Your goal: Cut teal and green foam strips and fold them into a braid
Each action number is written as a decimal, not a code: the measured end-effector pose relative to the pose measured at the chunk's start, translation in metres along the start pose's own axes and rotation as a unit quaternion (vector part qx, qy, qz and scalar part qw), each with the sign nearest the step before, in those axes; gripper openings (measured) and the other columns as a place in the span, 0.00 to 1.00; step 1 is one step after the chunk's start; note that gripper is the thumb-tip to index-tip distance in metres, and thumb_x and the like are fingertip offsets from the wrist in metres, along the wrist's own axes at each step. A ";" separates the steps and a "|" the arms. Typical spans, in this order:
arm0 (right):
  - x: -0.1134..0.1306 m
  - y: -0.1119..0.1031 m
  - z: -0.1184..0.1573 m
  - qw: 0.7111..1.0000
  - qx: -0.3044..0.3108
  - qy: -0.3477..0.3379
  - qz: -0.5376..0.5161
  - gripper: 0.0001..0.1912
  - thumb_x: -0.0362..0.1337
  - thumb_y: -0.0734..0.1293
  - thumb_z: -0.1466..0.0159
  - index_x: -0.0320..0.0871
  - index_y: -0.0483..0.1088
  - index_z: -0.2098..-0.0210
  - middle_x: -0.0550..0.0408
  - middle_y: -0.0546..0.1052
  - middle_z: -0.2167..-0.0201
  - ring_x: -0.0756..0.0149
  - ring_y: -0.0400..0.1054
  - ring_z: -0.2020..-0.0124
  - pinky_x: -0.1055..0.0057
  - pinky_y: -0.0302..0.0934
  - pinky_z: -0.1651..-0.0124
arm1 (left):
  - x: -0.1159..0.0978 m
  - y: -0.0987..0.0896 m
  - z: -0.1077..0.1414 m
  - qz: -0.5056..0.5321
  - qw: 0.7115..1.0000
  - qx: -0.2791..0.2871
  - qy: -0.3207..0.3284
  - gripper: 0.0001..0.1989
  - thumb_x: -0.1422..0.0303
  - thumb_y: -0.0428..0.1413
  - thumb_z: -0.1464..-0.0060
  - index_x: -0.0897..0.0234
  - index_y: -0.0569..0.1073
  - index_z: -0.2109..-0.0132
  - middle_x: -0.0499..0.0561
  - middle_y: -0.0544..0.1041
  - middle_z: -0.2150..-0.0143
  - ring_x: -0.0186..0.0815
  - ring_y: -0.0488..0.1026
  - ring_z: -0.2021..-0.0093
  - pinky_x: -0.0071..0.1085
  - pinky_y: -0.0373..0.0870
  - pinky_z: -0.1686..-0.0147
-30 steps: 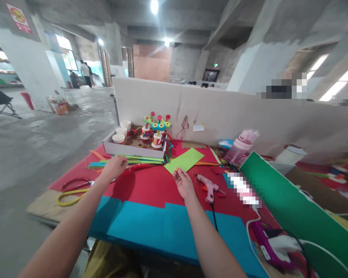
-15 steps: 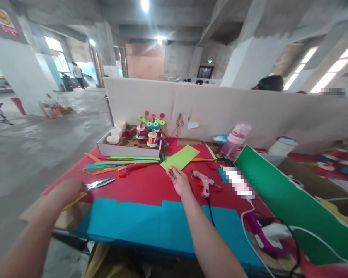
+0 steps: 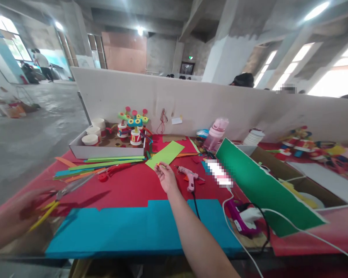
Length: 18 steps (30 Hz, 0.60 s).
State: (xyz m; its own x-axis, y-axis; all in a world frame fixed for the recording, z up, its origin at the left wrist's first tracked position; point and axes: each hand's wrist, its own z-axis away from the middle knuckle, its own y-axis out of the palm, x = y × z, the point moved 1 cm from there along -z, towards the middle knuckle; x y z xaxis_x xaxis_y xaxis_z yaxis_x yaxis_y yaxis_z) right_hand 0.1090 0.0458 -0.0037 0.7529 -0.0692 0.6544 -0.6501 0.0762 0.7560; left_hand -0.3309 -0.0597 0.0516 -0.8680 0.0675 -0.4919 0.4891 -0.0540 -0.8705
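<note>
Scissors (image 3: pixel 64 190) in left hand (image 3: pixel 21 208) (blurred), pink glue gun (image 3: pixel 190 177)

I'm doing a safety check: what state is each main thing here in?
Scissors: raised in the left hand, blade opening unclear
Small orange piece: pinched in the right hand
Glue gun: lying on its side
Power strip: white plug inserted
Pink bottle: standing, lid on
Light-green sheet: lying flat

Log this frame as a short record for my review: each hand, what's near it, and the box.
left hand: gripping scissors; motion-blurred
right hand: pinching a small orange piece over the green sheet; contact with the sheet unclear
glue gun: lying right of the right hand
white box: cups at its left end, cup figures toward the right
paper strips: in front of the box
</note>
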 end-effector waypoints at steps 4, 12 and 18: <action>-0.001 0.002 -0.003 1.000 -0.007 -0.008 -0.003 0.11 0.32 0.73 0.48 0.41 0.70 0.66 0.56 0.79 0.70 0.70 0.75 0.66 0.71 0.69 0.53 | -0.054 0.031 -0.027 0.230 0.973 -0.024 -0.003 0.35 0.45 0.51 0.51 0.44 0.52 0.38 0.45 0.70 0.41 0.43 0.72 0.50 0.34 0.72 0.60; 0.004 -0.001 -0.005 0.997 -0.027 -0.069 0.015 0.13 0.32 0.74 0.51 0.42 0.69 0.68 0.55 0.78 0.69 0.68 0.75 0.64 0.66 0.67 0.49 | -0.200 0.101 -0.127 -0.044 0.978 -0.063 0.192 0.19 0.69 0.46 0.44 0.61 0.65 0.45 0.59 0.74 0.51 0.43 0.75 0.58 0.33 0.68 0.62; 0.014 -0.001 -0.004 0.993 -0.065 -0.099 0.012 0.14 0.33 0.75 0.51 0.44 0.68 0.68 0.57 0.78 0.67 0.69 0.75 0.62 0.68 0.66 0.49 | -0.209 0.132 -0.117 -0.110 0.969 -0.039 0.219 0.23 0.67 0.43 0.41 0.59 0.58 0.38 0.60 0.70 0.46 0.43 0.75 0.58 0.32 0.67 0.67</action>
State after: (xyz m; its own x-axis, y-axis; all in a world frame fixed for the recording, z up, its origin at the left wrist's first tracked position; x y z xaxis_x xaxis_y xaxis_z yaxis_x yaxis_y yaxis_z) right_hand 0.1204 0.0485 0.0043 0.6941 -0.2589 0.6717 -0.6394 0.2071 0.7405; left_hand -0.0749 0.0353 0.0374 -0.8410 0.4856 -0.2384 0.3160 0.0834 -0.9451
